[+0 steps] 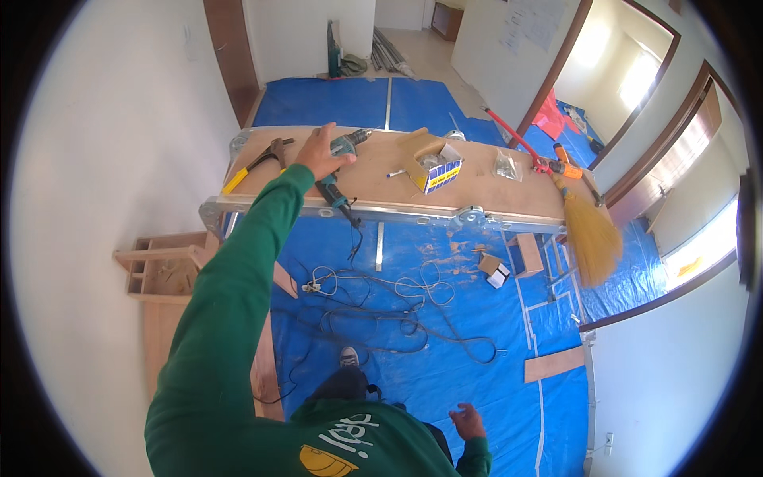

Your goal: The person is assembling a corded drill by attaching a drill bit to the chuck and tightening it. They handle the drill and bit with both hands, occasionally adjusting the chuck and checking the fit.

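Observation:
My left hand (319,153) reaches over the work platform (381,203) at the left side of a teal corded power drill (346,145). Its fingers are spread, with the thumb against or just above the drill body; contact is hard to tell. The drill lies with its chuck pointing away to the right, its handle and cord toward the near edge. Left of that hand are a hammer (280,149) and a yellow-handled tool (235,181). Low in the view, my right hand (467,421) hangs above the floor, fingers loosely bent and apart, holding nothing visible.
On the platform are an opened carton (437,176), a marker (396,173), a plastic bag of small parts (509,165), an orange tool (566,168) and a broom (590,234). Tangled cords (405,306) cross the blue floor sheet (461,389). A wooden tray (165,266) stands left.

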Motion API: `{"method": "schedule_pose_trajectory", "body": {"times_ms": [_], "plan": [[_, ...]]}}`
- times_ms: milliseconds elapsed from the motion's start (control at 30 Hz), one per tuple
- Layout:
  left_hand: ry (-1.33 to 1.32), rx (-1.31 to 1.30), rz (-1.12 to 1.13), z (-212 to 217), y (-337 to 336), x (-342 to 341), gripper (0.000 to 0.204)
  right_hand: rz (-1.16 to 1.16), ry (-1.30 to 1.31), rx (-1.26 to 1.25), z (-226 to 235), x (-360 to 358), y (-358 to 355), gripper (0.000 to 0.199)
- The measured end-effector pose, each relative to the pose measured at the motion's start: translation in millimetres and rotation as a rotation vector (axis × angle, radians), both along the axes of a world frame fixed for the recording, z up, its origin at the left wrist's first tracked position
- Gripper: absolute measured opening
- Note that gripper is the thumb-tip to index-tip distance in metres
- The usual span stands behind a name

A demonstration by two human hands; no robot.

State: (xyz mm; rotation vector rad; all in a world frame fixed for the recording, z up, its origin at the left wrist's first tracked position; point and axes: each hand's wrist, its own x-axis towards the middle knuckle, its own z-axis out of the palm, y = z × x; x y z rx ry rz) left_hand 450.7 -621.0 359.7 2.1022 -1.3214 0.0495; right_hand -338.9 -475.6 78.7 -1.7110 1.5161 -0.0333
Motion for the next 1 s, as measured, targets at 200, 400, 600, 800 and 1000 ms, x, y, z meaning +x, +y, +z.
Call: {"method": "schedule_pose_trajectory", "body": {"times_ms": [200,400,600,800,1000], "plan": [[0.013,0.543,0.131,-51,-67,65,0.131,-0.170,0.037,0.056,19,-18,56,0.050],[-0.018,0.527,0.148,-52,-59,58,0.105,-0.037,0.005,-0.058,53,27,25,0.045],[-0.028,0.246,0.070,-43,10,6,0.098,0.238,-0.212,-0.172,127,160,-84,0.042],[0.296,0.051,0.027,20,107,-87,0.099,0.459,-0.473,-0.004,151,268,-140,0.051],[0.358,-0.120,0.032,36,210,-189,0.094,0.947,-0.660,0.089,20,363,-86,0.086]]}}
